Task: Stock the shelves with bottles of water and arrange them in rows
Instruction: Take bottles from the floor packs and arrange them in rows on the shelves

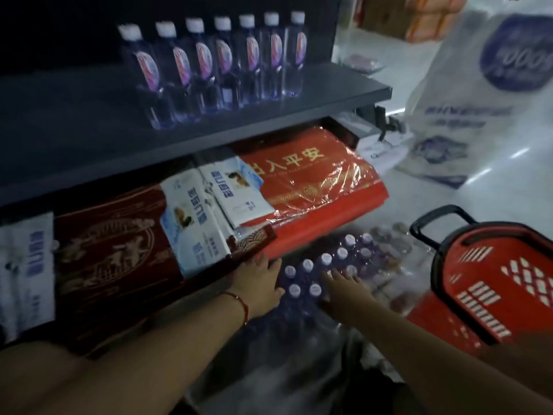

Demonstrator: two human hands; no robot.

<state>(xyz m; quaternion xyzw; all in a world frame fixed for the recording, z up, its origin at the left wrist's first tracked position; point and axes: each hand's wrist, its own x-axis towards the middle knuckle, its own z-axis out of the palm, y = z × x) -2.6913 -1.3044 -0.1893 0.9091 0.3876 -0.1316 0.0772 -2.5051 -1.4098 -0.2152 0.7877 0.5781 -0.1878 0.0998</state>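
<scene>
On the dark grey metal shelf (pixel 89 139), seven clear plastic water bottles with white caps and red-and-blue labels (pixel 221 64) stand in one row running from the middle toward the shelf's right end, set back from its front edge. The rest of the stock sits on the pale floor (pixel 493 187) below: a shrink-wrapped pack of clear water bottles with white caps (pixel 326 274), just in front of the lower shelf's red and maroon wrapped goods (pixel 314 187) and beside a red plastic shopping basket with a black handle (pixel 508 283).

The left hand (pixel 257 283) lies against the pack's left side, fingers fairly straight and together, gripping nothing that I can see. The right hand (pixel 344 283) rests on top of the caps with fingers spread.

Full bottles in a bundle should be heavy, and the film looks slick and soft, so it will likely sag or tear if pulled. Single bottles are probably thin-walled and dent under a squeeze; each is best taken around the shoulder just below the cap, or around the body, one per hand.
</scene>
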